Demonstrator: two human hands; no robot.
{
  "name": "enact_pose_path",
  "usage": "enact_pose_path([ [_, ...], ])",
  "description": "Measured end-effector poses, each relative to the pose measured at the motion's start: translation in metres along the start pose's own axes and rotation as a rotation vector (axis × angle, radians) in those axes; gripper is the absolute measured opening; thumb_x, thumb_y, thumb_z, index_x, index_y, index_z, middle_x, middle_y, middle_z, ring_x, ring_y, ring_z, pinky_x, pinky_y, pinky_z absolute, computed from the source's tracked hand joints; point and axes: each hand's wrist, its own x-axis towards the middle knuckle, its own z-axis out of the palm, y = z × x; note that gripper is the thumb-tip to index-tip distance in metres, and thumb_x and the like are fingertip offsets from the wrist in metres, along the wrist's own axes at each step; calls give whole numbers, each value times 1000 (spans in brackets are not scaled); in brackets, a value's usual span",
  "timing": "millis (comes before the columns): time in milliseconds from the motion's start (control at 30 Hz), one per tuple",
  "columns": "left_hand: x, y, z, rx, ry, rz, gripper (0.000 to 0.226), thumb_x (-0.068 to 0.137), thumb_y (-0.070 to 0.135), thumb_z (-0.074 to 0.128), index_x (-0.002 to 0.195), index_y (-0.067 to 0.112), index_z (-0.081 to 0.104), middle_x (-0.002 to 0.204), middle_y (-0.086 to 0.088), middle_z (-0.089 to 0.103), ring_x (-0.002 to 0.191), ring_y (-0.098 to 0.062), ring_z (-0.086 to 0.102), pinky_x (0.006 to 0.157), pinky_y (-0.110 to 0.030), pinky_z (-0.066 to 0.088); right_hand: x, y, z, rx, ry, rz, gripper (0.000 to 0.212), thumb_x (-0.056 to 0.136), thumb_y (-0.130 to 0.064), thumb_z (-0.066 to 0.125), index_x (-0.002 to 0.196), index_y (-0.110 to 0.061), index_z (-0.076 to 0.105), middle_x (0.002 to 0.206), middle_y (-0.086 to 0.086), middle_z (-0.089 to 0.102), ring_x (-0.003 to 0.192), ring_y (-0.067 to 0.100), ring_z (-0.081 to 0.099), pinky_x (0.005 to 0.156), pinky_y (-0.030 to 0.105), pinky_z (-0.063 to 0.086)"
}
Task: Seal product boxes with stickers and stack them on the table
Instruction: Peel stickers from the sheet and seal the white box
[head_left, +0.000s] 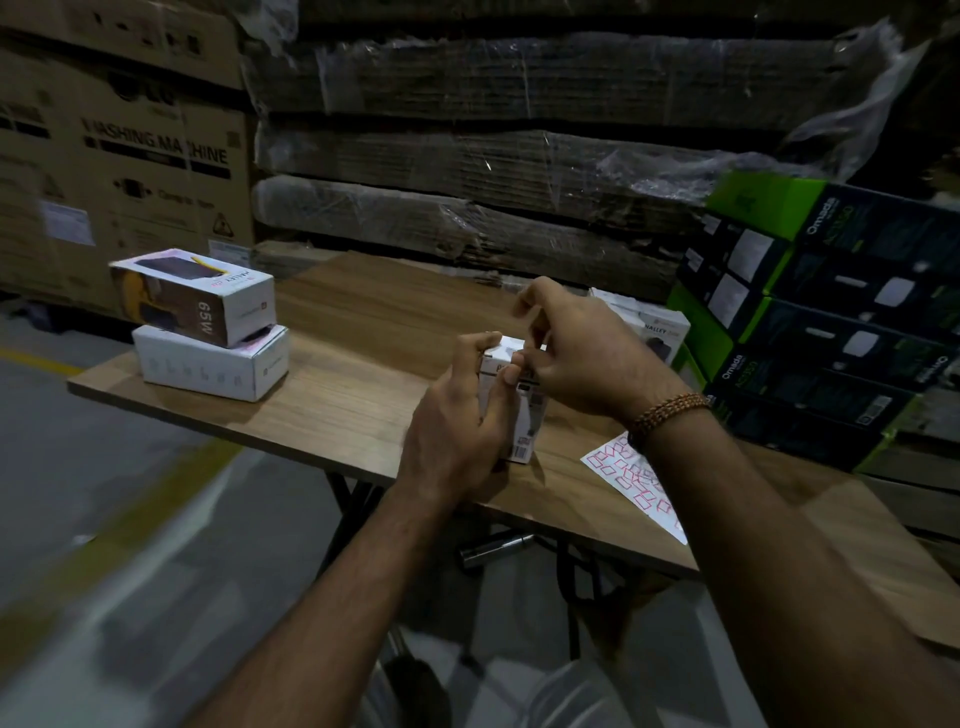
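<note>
Wrapped bundles of flat cardboard (493, 156) fill the background, with a large washing machine carton (119, 156) to their left. On the right stands a tilted stack of green and black boxes (821, 312). In front of these is the wooden surface (363, 332), set on dark folding legs.

At the far left corner of the surface two product boxes are stacked: a white box (210, 366) underneath, and a printed box marked 65W (192, 296) lying on top of it, slightly askew. Another white product box (657, 332) lies at the right edge of the surface, partly hidden behind the right hand.

A sticker sheet (631, 480) with red-outlined stickers lies flat on the surface near the right forearm, close to the near edge.

Near the middle of the surface, a small white box (519, 415) stands upright on its end, held between both hands. The left hand (457, 431) wraps its side, its grip curled round the box with the fingers over the top edge. The right hand (576, 353), with a beaded bracelet (670, 410) on its wrist, is at the top of the box, its thumb and fingertips pinching at the top flap. Whether a sticker is between them is too small to tell.
</note>
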Motion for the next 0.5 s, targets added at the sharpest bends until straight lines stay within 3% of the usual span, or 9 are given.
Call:
enact_pose_path([
  [200, 1, 3, 0, 18, 40, 14, 51, 104, 69, 43, 142, 35, 42, 106, 3, 71, 87, -7, 74, 59, -38, 64, 3, 11, -1, 176, 24, 94, 40, 89, -25, 84, 121, -23, 61, 95, -11, 66, 87, 4, 61, 77, 26, 53],
  [367, 1, 1, -1, 10, 46, 4, 48, 105, 63, 49, 142, 35, 43, 108, 3, 71, 89, -7, 75, 58, -37, 65, 2, 17, 5, 418, 17, 190, 34, 86, -22, 87, 111, -22, 64, 100, -3, 72, 95, 15, 70, 89, 42, 63],
  [500, 3, 0, -3, -25, 34, -3, 55, 100, 70, 48, 141, 35, 44, 108, 4, 72, 91, -6, 75, 62, -38, 66, -6, 20, 18, 437, 123, 166, 21, 91, -22, 81, 103, -28, 63, 100, -6, 69, 94, 15, 68, 87, 45, 62],
])
